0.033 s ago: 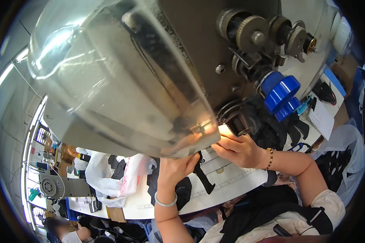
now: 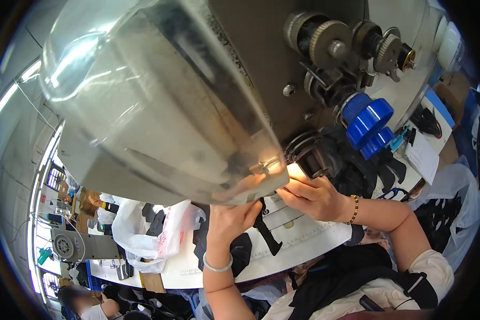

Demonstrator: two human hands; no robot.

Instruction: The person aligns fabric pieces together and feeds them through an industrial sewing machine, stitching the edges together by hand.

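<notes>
Both my hands work close together at the lit needle area of a sewing machine [image 2: 261, 69]. My left hand [image 2: 230, 221], a pale bangle on its wrist, is closed with thumb and fingers at a black fabric piece [image 2: 266, 234]; its fingertips show only blurrily through the clear guard [image 2: 160, 122]. A narrow end of that fabric hangs toward me over the white table. My right hand [image 2: 317, 200], wearing a beaded bracelet, is pinched shut beside the metal parts under the machine head. What lies between its fingertips is hidden.
Blue knobs [image 2: 370, 125] and metal tension dials [image 2: 330, 42] jut from the machine above my right hand. Dark fabric pieces [image 2: 352, 168] are heaped behind it. A white plastic bag [image 2: 144, 229] sits left on the table [image 2: 304, 242]. Another person [image 2: 93, 306] is at lower left.
Behind the clear guard, the machine's moving parts have shifted and now look smeared. My hands and the hanging fabric stay in nearly the same place.
</notes>
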